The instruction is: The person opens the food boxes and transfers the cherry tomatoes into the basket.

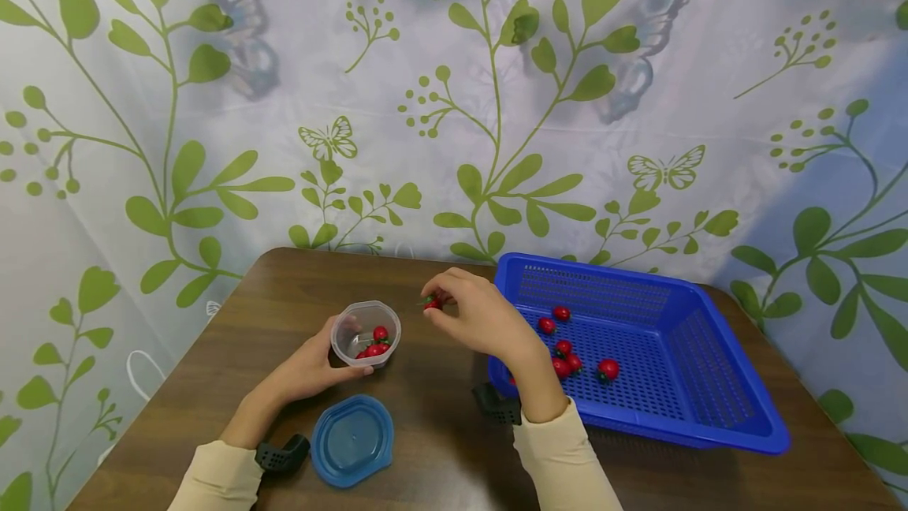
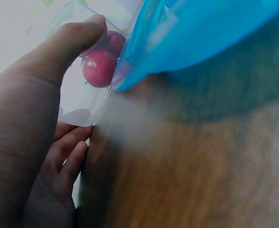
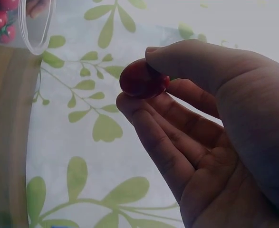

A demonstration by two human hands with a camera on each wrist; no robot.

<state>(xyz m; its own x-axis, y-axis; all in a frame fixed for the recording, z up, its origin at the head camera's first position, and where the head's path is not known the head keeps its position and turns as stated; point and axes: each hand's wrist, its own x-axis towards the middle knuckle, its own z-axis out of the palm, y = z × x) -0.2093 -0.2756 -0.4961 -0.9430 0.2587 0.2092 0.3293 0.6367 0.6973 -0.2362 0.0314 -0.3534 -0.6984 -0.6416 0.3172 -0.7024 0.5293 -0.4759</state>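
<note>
Head view: left forearm point(image 1: 255, 412) angled from 7 o'clock up toward 1, cream left sleeve point(image 1: 216, 475) ending on the forearm. Left hand point(image 1: 312, 365) was at 8 o'clock, curled in a wide grip, left thumb point(image 1: 351, 374) pointing to 3 o'clock, apart from the fingers. Right forearm point(image 1: 537, 385) sloped from 5 o'clock toward 11, matching right sleeve point(image 1: 563, 460). Right hand point(image 1: 478, 314) was just below centre at 6 o'clock, back showing, pinching toward 9. Right wrist view showed the palm point(image 3: 217, 190), thumb opposing bent fingertips point(image 3: 126, 105).
</note>
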